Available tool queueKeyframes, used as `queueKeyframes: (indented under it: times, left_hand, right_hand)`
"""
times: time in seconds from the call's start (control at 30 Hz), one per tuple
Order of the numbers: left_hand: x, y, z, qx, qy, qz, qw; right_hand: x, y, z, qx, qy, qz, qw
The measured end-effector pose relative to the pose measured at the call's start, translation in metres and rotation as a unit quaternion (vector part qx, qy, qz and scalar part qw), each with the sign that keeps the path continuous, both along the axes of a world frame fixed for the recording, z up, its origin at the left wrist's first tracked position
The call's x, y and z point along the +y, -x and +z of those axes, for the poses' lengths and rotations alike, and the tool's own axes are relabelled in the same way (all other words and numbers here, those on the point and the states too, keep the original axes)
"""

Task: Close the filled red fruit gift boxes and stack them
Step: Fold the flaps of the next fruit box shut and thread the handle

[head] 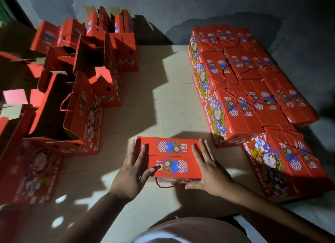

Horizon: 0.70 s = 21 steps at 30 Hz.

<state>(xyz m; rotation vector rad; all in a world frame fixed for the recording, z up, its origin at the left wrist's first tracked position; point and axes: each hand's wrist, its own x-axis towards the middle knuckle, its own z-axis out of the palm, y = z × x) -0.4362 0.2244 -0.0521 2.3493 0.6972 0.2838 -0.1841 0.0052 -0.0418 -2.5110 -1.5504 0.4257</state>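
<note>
A red fruit gift box (170,156) sits in front of me on the cardboard floor sheet (148,106), its two top flaps folded down and meeting in the middle. A red cord handle (168,185) hangs out at its near edge. My left hand (133,170) lies flat on the box's left end, fingers spread. My right hand (206,168) presses flat on the right end, thumb at the near edge. A stack of closed red boxes (241,79) fills the right side, with one more closed box (282,161) nearest me.
Several open red boxes (81,106) with raised flaps stand in a group on the left, reaching back to the wall. A grey wall (181,10) runs behind. Bare cardboard lies between the two groups.
</note>
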Motion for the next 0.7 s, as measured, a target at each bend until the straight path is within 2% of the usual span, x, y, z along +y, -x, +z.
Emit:
queueKeyframes:
  times: [0.17,0.3,0.4,0.5,0.57,0.63,0.7]
  left_hand:
    - [-0.007,-0.001,-0.005,-0.054,0.088,0.038,0.994]
    - [-0.008,-0.004,-0.005,-0.061,0.096,0.047,0.992]
    - [-0.006,0.000,-0.005,-0.067,0.122,0.042,0.989]
    - [-0.013,0.011,-0.009,-0.065,0.113,0.045,0.990]
    - [-0.022,0.019,-0.013,-0.076,0.108,0.036,0.991]
    - [-0.026,0.025,-0.018,-0.070,0.106,0.026,0.992]
    - [-0.027,0.026,-0.021,-0.052,0.089,0.030,0.994]
  right_hand:
    - [-0.005,0.009,-0.013,0.045,-0.019,-0.045,0.998]
    - [0.002,0.019,-0.010,-0.097,0.041,-0.037,0.994]
    - [0.016,0.037,-0.006,-0.120,0.034,-0.041,0.991]
    - [0.030,0.045,0.002,-0.101,0.003,-0.018,0.995]
    - [0.051,0.038,0.013,-0.055,-0.007,-0.037,0.998]
    - [0.079,0.024,0.025,0.004,0.025,-0.082,0.996]
    - [0.107,0.003,0.034,0.012,0.098,-0.107,0.989]
